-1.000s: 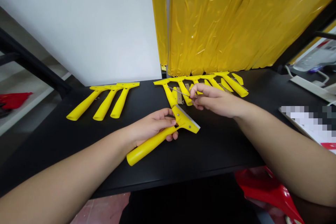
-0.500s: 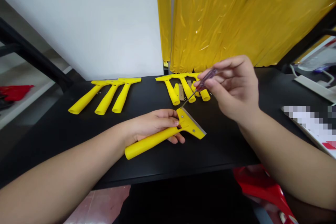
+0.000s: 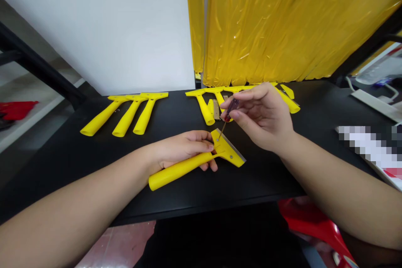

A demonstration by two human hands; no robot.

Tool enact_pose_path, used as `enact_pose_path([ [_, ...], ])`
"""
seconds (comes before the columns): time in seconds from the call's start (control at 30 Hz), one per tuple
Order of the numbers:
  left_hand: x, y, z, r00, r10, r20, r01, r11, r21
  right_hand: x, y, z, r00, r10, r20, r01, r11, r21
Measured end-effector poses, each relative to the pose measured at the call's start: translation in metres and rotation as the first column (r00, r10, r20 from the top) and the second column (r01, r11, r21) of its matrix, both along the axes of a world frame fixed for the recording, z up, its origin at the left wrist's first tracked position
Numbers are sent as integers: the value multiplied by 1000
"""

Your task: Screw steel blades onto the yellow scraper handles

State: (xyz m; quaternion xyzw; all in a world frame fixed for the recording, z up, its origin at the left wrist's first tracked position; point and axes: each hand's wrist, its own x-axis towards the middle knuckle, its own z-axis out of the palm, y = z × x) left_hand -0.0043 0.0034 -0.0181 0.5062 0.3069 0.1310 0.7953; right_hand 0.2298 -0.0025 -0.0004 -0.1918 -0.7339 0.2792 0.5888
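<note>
My left hand (image 3: 194, 147) is closed on a yellow scraper (image 3: 182, 170), its hollow handle pointing down and to the left. A thin metal blade (image 3: 234, 145) runs along the scraper's head, which carries two screws. Between the fingertips of my right hand (image 3: 262, 119) is a small screwdriver (image 3: 231, 110) with a dark reddish handle. Its shaft slants down to the upper screw (image 3: 217, 139) on the scraper head, and the tip appears to meet it.
Three yellow scrapers (image 3: 124, 115) lie at the back left of the black table (image 3: 176, 205). More scrapers (image 3: 205, 109), with brown blade pieces (image 3: 216, 109) among them, lie behind my right hand. A white panel (image 3: 135, 29) and yellow plastic sheeting (image 3: 266, 25) stand at the back.
My right hand has moved left and slightly down with the screwdriver, whose tip went from the head's upper corner to the upper screw. The left hand and scraper stay nearly still.
</note>
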Motion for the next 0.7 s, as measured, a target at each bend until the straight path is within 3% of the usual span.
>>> enact_pose_path([
  [0.7, -1, -1, 4, 996, -14, -84, 18, 999, 40, -2, -9, -4, 997, 24, 70, -25, 1000, 14],
])
